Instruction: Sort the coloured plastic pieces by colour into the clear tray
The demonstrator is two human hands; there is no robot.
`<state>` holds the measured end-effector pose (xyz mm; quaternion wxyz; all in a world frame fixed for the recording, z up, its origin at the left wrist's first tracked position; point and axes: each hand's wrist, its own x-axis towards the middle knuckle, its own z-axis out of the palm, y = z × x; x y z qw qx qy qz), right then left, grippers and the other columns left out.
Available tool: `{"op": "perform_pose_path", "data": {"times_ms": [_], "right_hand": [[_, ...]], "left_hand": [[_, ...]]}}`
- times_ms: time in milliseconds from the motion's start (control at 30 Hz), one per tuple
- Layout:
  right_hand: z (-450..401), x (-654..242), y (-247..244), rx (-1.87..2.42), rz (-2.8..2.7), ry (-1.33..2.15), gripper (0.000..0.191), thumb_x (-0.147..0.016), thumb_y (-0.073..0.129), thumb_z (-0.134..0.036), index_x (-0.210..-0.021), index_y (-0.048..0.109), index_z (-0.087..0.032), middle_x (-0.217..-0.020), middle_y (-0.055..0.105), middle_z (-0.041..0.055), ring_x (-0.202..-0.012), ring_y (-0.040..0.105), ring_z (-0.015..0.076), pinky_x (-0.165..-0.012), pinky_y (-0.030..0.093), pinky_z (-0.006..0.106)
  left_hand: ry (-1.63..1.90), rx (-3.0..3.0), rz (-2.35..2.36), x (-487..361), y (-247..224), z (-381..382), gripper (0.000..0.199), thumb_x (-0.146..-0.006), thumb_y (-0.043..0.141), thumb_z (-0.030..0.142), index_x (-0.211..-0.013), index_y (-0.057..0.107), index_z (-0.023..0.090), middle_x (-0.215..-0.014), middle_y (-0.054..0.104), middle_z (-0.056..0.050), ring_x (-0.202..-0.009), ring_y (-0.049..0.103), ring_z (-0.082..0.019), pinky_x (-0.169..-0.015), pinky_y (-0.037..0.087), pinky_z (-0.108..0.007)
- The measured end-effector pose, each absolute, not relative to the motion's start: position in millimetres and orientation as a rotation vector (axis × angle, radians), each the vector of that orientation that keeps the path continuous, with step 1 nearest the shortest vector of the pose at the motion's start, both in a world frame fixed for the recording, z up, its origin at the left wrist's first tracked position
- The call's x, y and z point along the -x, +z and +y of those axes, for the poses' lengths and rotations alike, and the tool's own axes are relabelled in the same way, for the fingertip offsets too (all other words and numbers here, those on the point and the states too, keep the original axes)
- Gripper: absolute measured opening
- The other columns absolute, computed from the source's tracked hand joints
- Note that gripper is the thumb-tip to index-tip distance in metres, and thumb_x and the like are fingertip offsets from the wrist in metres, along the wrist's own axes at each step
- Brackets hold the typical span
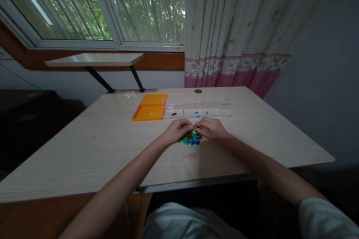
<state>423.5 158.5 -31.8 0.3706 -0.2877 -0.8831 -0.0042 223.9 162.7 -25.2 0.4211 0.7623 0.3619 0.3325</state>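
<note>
l hand (178, 129) and r hand (211, 128) nearly touching, right in at the pile of coloured bits (192, 140), fingers curled; can't tell if either's pinching a pc. just beyond, clear tray (214, 110) w/ a few loose bits (207, 112), open orange box (153, 99) left of it, all on the table (112, 149).

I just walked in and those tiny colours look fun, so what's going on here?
A person's left hand and right hand are close together at a pile of small coloured pieces on the table. I can't tell exactly what they grip. Beyond the pile, a clear tray has brown, blue, green and yellow bits in separate compartments. The orange box beside it holds some white bits.
</note>
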Motion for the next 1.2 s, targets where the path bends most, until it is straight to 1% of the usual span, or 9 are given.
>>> {"op": "perform_pose_path", "data": {"times_ms": [67, 133, 233, 333, 500, 800, 900, 1067, 1200], "right_hand": [[158, -426, -28, 0.745, -2.259, -0.008, 0.017, -0.084, 0.053, -0.03, -0.089, 0.064, -0.019, -0.077, 0.063, 0.0036, -0.068, 0.058, 0.0112, -0.062, 0.043, 0.021], [158, -431, -22, 0.789, -2.222, -0.001, 0.018, -0.084, 0.053, -0.031, -0.088, 0.065, -0.018, -0.077, 0.063, 0.0034, -0.068, 0.057, 0.0112, -0.063, 0.043, 0.022], [160, -443, -12, 0.926, -2.097, -0.01, 0.019, -0.084, 0.053, -0.034, -0.088, 0.065, -0.019, -0.077, 0.062, 0.0035, -0.067, 0.055, 0.012, -0.063, 0.042, 0.023], [166, -457, -7, 1.052, -1.998, -0.044, 0.021, -0.083, 0.054, -0.035, -0.088, 0.066, -0.02, -0.074, 0.062, 0.0033, -0.063, 0.052, 0.0124, -0.06, 0.041, 0.024], [171, -464, -9, 1.09, -1.971, -0.054, 0.02, -0.082, 0.054, -0.033, -0.088, 0.067, -0.019, -0.072, 0.061, 0.0032, -0.061, 0.05, 0.0123, -0.058, 0.04, 0.024], [169, -461, -7, 1.019, -1.972, -0.056, 0.02, -0.082, 0.054, -0.032, -0.089, 0.067, -0.018, -0.072, 0.061, 0.0028, -0.06, 0.05, 0.0119, -0.058, 0.038, 0.024], [174, -463, -11, 1.121, -1.956, -0.05, 0.02, -0.081, 0.054, -0.032, -0.089, 0.066, -0.019, -0.072, 0.061, 0.0031, -0.062, 0.051, 0.0128, -0.06, 0.039, 0.025], [187, -469, -22, 1.429, -1.855, -0.039, 0.016, -0.077, 0.056, -0.03, -0.085, 0.066, -0.021, -0.075, 0.061, 0.0027, -0.069, 0.054, 0.0158, -0.064, 0.04, 0.027], [195, -474, -29, 1.539, -1.808, -0.017, 0.016, -0.075, 0.055, -0.03, -0.083, 0.067, -0.021, -0.073, 0.06, 0.0023, -0.069, 0.054, 0.0163, -0.064, 0.04, 0.028]], "left_hand": [[0.844, -2.023, 0.979, -219, -21, 164, 0.027, -0.082, 0.049, 0.034, -0.083, 0.062, 0.011, -0.07, 0.061, -0.004, -0.062, 0.052, -0.011, -0.057, 0.04, -0.021], [0.819, -2.235, 1.094, -211, -17, 166, 0.023, -0.084, 0.047, 0.03, -0.086, 0.062, 0.013, -0.078, 0.062, -0.006, -0.07, 0.055, -0.013, -0.063, 0.042, -0.023], [0.647, -2.594, 1.28, -199, -15, 169, 0.021, -0.084, 0.045, 0.026, -0.089, 0.063, 0.017, -0.091, 0.061, -0.007, -0.081, 0.056, -0.016, -0.068, 0.043, -0.026], [0.498, -2.74, 1.333, -192, -17, 171, 0.022, -0.085, 0.042, 0.025, -0.094, 0.061, 0.019, -0.098, 0.059, -0.006, -0.086, 0.057, -0.017, -0.069, 0.045, -0.026], [0.424, -2.791, 1.285, -195, -20, 170, 0.022, -0.086, 0.042, 0.026, -0.095, 0.061, 0.019, -0.095, 0.059, -0.005, -0.088, 0.057, -0.017, -0.073, 0.045, -0.026], [0.391, -2.81, 1.256, -195, -19, 169, 0.025, -0.087, 0.04, 0.028, -0.093, 0.062, 0.019, -0.092, 0.058, -0.006, -0.084, 0.057, -0.016, -0.071, 0.044, -0.025], [0.401, -2.813, 1.25, -195, -18, 169, 0.025, -0.087, 0.04, 0.028, -0.094, 0.062, 0.019, -0.092, 0.058, -0.005, -0.085, 0.057, -0.016, -0.071, 0.044, -0.025], [0.405, -2.818, 1.22, -195, -16, 167, 0.024, -0.087, 0.041, 0.027, -0.095, 0.062, 0.02, -0.093, 0.058, -0.005, -0.086, 0.057, -0.016, -0.072, 0.044, -0.025], [0.393, -2.822, 1.232, -196, -15, 167, 0.025, -0.086, 0.041, 0.026, -0.094, 0.063, 0.02, -0.091, 0.059, -0.005, -0.084, 0.057, -0.016, -0.071, 0.044, -0.025]]}}
